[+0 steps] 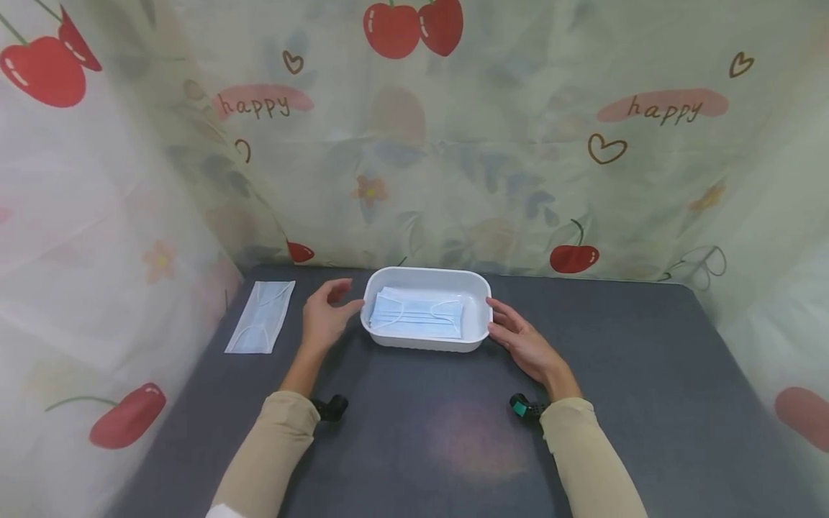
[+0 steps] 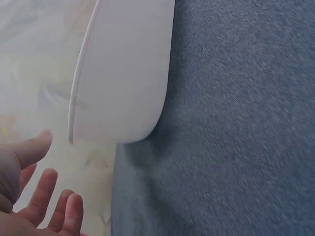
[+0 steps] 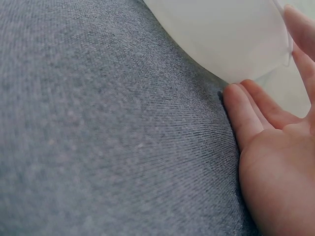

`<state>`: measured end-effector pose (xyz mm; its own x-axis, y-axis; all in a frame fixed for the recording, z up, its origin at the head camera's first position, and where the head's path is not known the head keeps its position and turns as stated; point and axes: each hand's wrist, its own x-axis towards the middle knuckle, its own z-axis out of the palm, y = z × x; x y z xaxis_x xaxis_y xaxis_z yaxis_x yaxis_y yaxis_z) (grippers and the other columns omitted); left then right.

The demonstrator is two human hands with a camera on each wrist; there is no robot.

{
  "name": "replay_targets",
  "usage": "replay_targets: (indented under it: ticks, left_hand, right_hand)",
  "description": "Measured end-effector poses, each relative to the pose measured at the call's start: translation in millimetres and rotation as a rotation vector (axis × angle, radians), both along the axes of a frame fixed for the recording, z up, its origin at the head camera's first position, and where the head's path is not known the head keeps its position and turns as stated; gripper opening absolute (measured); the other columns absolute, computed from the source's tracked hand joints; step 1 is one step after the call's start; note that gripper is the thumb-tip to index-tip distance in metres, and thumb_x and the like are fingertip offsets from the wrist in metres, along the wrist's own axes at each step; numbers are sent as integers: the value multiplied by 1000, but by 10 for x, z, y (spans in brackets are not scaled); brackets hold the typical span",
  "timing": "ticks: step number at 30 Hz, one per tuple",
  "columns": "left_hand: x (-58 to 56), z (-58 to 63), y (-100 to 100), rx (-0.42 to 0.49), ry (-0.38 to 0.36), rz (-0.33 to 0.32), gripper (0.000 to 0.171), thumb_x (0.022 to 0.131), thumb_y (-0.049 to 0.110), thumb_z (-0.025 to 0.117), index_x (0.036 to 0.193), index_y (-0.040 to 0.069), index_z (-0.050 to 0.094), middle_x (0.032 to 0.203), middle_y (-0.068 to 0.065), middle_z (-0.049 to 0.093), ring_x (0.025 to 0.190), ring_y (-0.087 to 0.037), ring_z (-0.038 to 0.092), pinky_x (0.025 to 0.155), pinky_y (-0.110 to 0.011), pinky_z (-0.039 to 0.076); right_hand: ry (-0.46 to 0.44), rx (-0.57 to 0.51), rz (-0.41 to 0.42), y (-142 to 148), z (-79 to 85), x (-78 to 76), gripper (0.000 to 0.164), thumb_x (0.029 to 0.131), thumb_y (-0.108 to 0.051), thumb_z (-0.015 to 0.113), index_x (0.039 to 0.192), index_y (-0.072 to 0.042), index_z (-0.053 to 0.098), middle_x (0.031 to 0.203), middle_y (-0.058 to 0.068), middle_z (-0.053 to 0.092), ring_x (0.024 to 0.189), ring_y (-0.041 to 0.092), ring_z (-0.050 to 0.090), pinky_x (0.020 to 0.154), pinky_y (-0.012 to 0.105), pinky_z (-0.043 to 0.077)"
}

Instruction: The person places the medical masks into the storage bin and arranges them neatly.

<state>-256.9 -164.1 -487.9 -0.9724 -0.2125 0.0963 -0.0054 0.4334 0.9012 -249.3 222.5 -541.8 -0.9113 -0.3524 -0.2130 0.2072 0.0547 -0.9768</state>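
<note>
A white plastic tray (image 1: 424, 344) stands near the back of the table, with light blue pleated face masks (image 1: 417, 316) inside; how many are stacked I cannot tell. At its left end my left hand (image 1: 325, 316) is held with fingers loosely bent and spread, holding nothing. The left wrist view shows a gap between that hand (image 2: 39, 196) and the tray wall (image 2: 120, 73). My right hand (image 1: 527, 349) touches the tray's right end with extended fingers. In the right wrist view, its fingertips (image 3: 236, 96) meet the tray's lower edge. Another face mask (image 1: 260, 316) lies flat left of my left hand.
A dark grey cloth covers the table (image 1: 414, 439). Pale curtains (image 1: 447, 201) printed with cherries, hearts and flowers hang behind and on both sides. Each wrist wears a dark band with a small device, such as the right wrist device (image 1: 526, 408).
</note>
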Motion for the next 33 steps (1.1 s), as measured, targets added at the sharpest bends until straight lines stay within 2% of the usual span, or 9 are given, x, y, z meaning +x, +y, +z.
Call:
replay_targets:
  ticks: [8,16,24,27,29,33]
  left_hand:
    - [124,17,-136,-25,-3,24,54,87,22,82,138,16,63,139,-8,65,131,-32,55,107,-48,50]
    - [233,-23,-309,-46,9,35,58,89,23,81,142,16,59,143,-9,62,137,-32,52,113,-51,45]
    - [288,-89,-497,-46,64,120,73,86,22,84,151,15,51,145,-16,60,140,-33,50,115,-53,41]
    - [318,-97,-563,-106,79,130,75,86,26,83,152,14,50,149,-18,56,143,-36,46,120,-54,35]
    - [336,-103,-614,-181,65,116,77,87,31,82,155,16,46,154,-18,51,146,-39,41,123,-56,27]
    - [377,-130,-723,-347,-6,66,83,90,46,75,160,27,35,163,-21,35,148,-47,28,119,-64,20]
  right_hand:
    - [12,3,3,-12,22,-9,63,107,-22,55,162,-29,27,169,14,21,157,36,21,129,57,14]
    - [2,0,0,-12,29,19,65,105,-26,58,162,-29,26,169,13,20,157,36,20,129,58,12]
    - [3,14,11,-12,23,31,67,105,-30,58,162,-30,24,170,14,18,157,37,18,129,59,11]
    - [0,15,10,-13,23,30,67,105,-29,58,162,-30,24,170,14,18,157,37,19,129,58,11]
    - [-1,11,8,-13,25,27,66,105,-28,58,162,-30,25,170,14,19,157,36,19,129,58,12]
    - [-3,-3,-1,-14,31,21,65,105,-25,58,162,-29,26,169,14,20,156,36,21,130,57,13]
